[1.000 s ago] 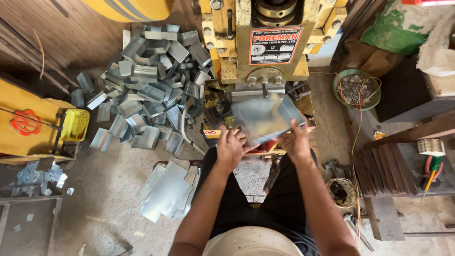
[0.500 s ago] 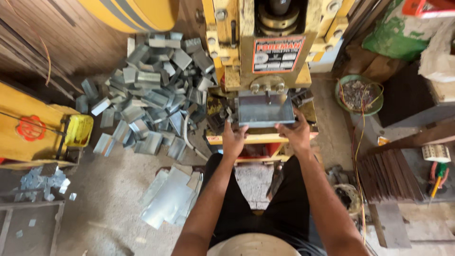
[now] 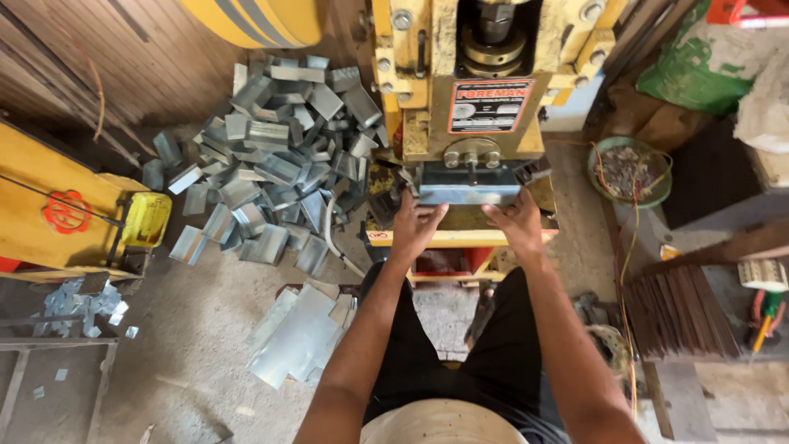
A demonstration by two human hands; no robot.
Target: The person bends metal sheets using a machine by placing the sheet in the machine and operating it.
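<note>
A flat grey metal sheet point(image 3: 468, 194) lies under the head of a yellow press machine point(image 3: 472, 90), mostly pushed in so only its near edge shows. My left hand point(image 3: 417, 224) grips the sheet's left near corner. My right hand point(image 3: 516, 220) grips its right near corner. Both arms reach forward over my dark-trousered legs towards the yellow press table point(image 3: 460, 237).
A large heap of bent metal pieces point(image 3: 271, 164) lies on the floor to the left. Flat sheets point(image 3: 300, 337) are stacked by my left knee. A green bowl of scrap point(image 3: 629, 171) sits right, dark plates point(image 3: 678, 312) below it. A yellow machine point(image 3: 74, 215) stands far left.
The sheet was held tilted up in front of the press. Both hands have since laid it flat and slid it forward into the press.
</note>
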